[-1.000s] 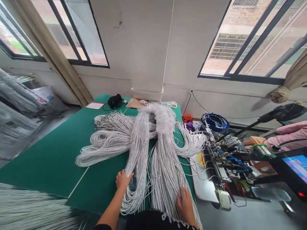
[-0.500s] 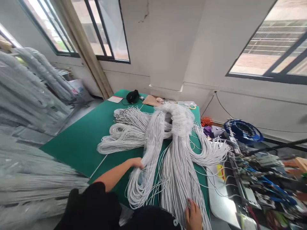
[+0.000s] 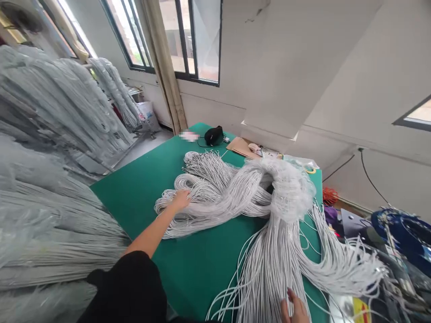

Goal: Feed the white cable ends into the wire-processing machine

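Observation:
My left hand (image 3: 182, 198) is closed on the looped end of a plastic-wrapped bundle of white cables (image 3: 232, 197), which lies across the green table toward the left. Beneath it, other coiled cable bundles (image 3: 212, 170) spread to the left. Clear plastic film (image 3: 291, 190) wraps the bend of the bundle at the table's right side. From there many loose white cables (image 3: 266, 260) fan down toward me. At the bottom edge my right hand (image 3: 294, 309) rests at these cables, thumb and fingers apart; part of it is cut off.
The green table (image 3: 134, 166) carries a black pouch-like item (image 3: 213, 135) and brown cardboard (image 3: 244, 147) at its far side. On the right are a blue cable coil (image 3: 404, 235) and orange cable (image 3: 330, 196). Plastic-wrapped cable bundles (image 3: 67, 98) hang on a rack at left.
My left hand has swung the wrapped bundle's near end leftward and away from me, onto the other bundles. My right hand stays by the loose cables. The view has turned left.

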`<state>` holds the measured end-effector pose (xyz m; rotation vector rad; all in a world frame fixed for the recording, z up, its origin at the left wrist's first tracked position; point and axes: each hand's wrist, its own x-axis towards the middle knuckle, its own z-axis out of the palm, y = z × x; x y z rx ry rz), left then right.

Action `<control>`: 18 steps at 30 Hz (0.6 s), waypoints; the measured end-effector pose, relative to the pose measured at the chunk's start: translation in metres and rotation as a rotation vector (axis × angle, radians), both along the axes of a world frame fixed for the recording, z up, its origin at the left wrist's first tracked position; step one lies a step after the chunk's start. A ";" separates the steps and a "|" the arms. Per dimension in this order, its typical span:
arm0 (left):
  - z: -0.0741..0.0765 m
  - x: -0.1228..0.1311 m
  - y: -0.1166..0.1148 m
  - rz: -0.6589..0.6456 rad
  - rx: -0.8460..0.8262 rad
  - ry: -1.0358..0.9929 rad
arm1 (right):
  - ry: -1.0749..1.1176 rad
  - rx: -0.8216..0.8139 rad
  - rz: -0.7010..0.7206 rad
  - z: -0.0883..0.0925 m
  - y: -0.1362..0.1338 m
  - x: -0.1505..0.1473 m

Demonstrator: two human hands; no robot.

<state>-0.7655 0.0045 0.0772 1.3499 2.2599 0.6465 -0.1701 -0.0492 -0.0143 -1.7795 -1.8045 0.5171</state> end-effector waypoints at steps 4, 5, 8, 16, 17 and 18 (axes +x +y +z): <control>-0.041 0.055 -0.017 0.119 0.148 0.100 | -0.073 -0.002 0.168 0.009 0.079 -0.024; -0.049 0.067 -0.019 0.156 0.191 0.121 | -0.080 -0.017 0.174 0.009 0.094 -0.032; -0.064 0.091 -0.019 0.272 0.298 0.168 | -0.103 -0.065 0.091 0.007 0.128 -0.054; -0.074 0.116 -0.003 0.525 0.436 0.199 | -0.222 -0.431 -0.435 0.044 0.174 -0.102; -0.073 0.116 -0.001 0.546 0.451 0.192 | -0.218 -0.448 -0.491 0.047 0.180 -0.105; -0.071 0.117 0.002 0.565 0.467 0.182 | -0.219 -0.454 -0.528 0.048 0.185 -0.106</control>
